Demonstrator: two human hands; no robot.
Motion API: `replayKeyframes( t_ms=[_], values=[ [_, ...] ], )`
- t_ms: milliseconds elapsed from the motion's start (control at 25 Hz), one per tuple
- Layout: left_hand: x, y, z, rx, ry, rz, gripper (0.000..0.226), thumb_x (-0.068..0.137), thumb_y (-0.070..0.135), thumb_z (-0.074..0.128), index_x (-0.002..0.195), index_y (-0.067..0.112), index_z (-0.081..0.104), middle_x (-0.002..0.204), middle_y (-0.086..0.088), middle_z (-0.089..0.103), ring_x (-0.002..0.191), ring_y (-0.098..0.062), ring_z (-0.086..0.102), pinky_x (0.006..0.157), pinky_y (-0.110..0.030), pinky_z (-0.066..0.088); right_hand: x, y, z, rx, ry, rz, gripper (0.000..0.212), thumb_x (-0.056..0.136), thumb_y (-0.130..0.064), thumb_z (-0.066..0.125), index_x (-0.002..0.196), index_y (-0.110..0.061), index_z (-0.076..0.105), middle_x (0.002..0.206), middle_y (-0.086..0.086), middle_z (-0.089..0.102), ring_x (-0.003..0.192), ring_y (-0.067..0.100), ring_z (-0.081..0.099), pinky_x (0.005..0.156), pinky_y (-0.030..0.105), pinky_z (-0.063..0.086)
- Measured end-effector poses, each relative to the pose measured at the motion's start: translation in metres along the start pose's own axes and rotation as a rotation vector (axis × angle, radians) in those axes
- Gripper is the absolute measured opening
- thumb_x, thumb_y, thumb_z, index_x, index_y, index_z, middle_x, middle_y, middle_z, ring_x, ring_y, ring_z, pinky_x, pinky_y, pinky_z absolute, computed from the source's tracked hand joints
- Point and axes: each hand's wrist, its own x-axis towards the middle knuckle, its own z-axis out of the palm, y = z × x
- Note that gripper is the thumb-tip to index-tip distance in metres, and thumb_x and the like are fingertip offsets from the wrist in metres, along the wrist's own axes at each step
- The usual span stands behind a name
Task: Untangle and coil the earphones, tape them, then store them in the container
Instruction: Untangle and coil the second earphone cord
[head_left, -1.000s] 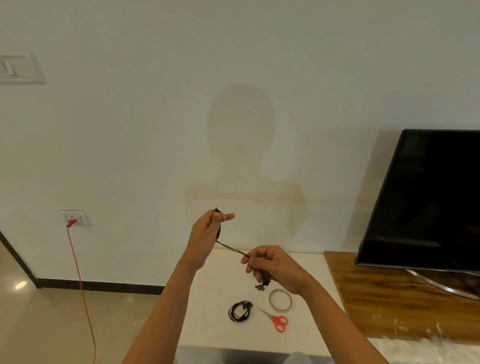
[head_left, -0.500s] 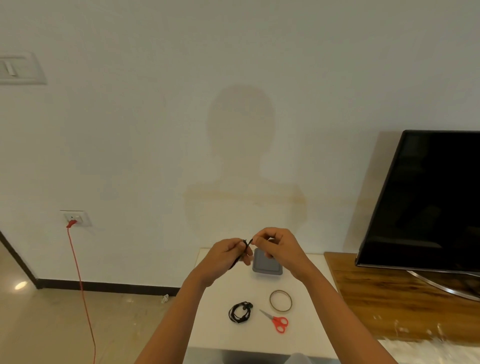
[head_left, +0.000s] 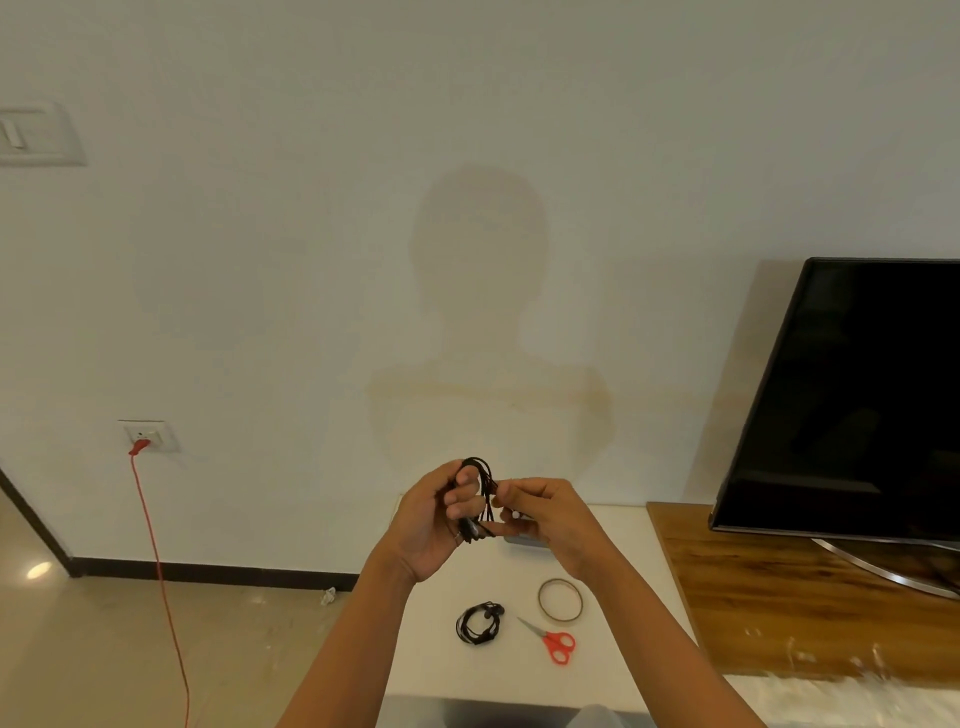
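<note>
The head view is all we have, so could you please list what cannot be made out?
Container: head view, mostly hidden behind the right hand; lid state unclear.
Held earphones: partly covered by left hand fingers; any tangles too small to judge.
Television: cut off by the right edge.
Tape roll: loose end too small to see.

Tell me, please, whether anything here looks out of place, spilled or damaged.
Little stands out. A small white scrap lies on the floor by the skirting, left of the white table, like dropped litter. A yellowish stain runs across the wall behind. Nothing looks spilled.
</note>
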Motion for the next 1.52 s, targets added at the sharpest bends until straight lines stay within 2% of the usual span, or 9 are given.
replayKeyframes(
  t_ms=[200, 360, 560, 760, 1000, 1120, 1280, 1360, 1520],
  values=[
    [0.001, -0.001, 0.006, -0.11, -0.024, 0.0, 0.033, 0.095, 0.023, 0.038, 0.065, 0.013, 0.045, 0.047, 0.006, 0.031, 0.037, -0.005, 0.032, 0.046, -0.02, 0.044, -0.005, 0.004, 0.011, -0.032, -0.07, 0.064, 0.027, 0.095, -0.019, 0.054, 0.104, 0.0, 0.07, 0.077, 0.004, 0.071, 0.075, 0.01, 0.069, 0.073, 0.016, 0.051],
    [0.005, 0.001, 0.002, -0.058, -0.01, 0.034, 0.027, 0.091, 0.025, 0.042, 0.066, 0.014, 0.044, 0.048, 0.007, 0.032, 0.038, -0.004, 0.032, 0.048, -0.02, 0.03, -0.003, 0.01, 0.009, -0.031, -0.098, 0.06, 0.031, 0.094, -0.028, 0.055, 0.109, -0.004, 0.069, 0.101, 0.013, 0.072, 0.092, 0.014, 0.067, 0.084, 0.023, 0.049],
    [0.011, -0.009, -0.007, 0.027, 0.078, 0.052, 0.03, 0.096, 0.025, 0.039, 0.068, 0.015, 0.043, 0.05, 0.005, 0.033, 0.043, -0.009, 0.04, 0.064, -0.03, 0.038, -0.001, 0.011, 0.009, -0.167, 0.007, -0.022, 0.019, 0.094, -0.019, 0.057, 0.1, -0.006, 0.07, 0.089, 0.005, 0.073, 0.082, 0.008, 0.07, 0.07, 0.013, 0.05],
    [0.016, -0.023, -0.014, -0.02, 0.107, 0.047, 0.038, 0.101, 0.025, 0.034, 0.067, 0.012, 0.048, 0.046, 0.001, 0.039, 0.072, -0.022, 0.071, 0.078, -0.037, 0.047, 0.006, 0.023, 0.003, -0.091, 0.019, 0.035, 0.018, 0.097, -0.016, 0.052, 0.086, -0.012, 0.065, 0.083, 0.003, 0.069, 0.08, 0.012, 0.065, 0.077, 0.018, 0.05],
    [0.026, -0.034, -0.036, 0.1, 0.171, 0.025, 0.039, 0.102, 0.022, 0.034, 0.069, 0.009, 0.05, 0.051, -0.001, 0.038, 0.056, -0.017, 0.06, 0.076, -0.04, 0.057, 0.016, 0.038, -0.008, 0.013, -0.036, 0.15, 0.022, 0.1, -0.016, 0.044, 0.086, -0.007, 0.059, 0.089, 0.005, 0.069, 0.091, 0.014, 0.066, 0.086, 0.025, 0.051],
    [0.037, -0.048, -0.055, 0.236, 0.244, 0.025, 0.032, 0.102, 0.022, 0.034, 0.076, 0.01, 0.049, 0.056, -0.001, 0.043, 0.064, -0.017, 0.06, 0.097, -0.046, 0.046, 0.028, 0.046, -0.016, -0.108, 0.007, 0.165, 0.027, 0.101, -0.017, 0.041, 0.081, -0.01, 0.058, 0.088, 0.005, 0.066, 0.096, 0.016, 0.064, 0.095, 0.032, 0.051],
    [0.051, -0.064, -0.067, 0.09, 0.242, -0.131, 0.046, 0.099, 0.037, 0.032, 0.072, 0.008, 0.053, 0.058, -0.005, 0.05, 0.077, -0.025, 0.066, 0.085, -0.035, 0.047, 0.037, 0.061, -0.019, -0.347, 0.067, 0.152, 0.029, 0.102, -0.019, 0.04, 0.077, -0.012, 0.054, 0.075, 0.001, 0.056, 0.078, 0.014, 0.058, 0.082, 0.028, 0.05],
    [0.061, -0.068, -0.074, 0.18, 0.193, -0.241, 0.063, 0.099, 0.05, 0.027, 0.068, 0.006, 0.061, 0.062, -0.01, 0.056, 0.083, -0.027, 0.066, 0.093, -0.038, 0.047, 0.04, 0.074, -0.023, -0.537, 0.046, 0.093, 0.028, 0.101, -0.02, 0.04, 0.08, -0.009, 0.055, 0.073, 0.0, 0.056, 0.071, 0.01, 0.056, 0.074, 0.027, 0.046],
    [0.081, -0.078, -0.087, 0.342, 0.155, -0.308, 0.045, 0.097, 0.046, 0.042, 0.073, 0.011, 0.056, 0.054, 0.001, 0.04, 0.057, -0.014, 0.053, 0.089, -0.033, 0.052, 0.051, 0.097, -0.042, -0.74, 0.021, 0.028, 0.025, 0.1, -0.021, 0.042, 0.08, -0.014, 0.055, 0.08, 0.011, 0.063, 0.073, 0.023, 0.057, 0.068, 0.03, 0.046]
  ],
)
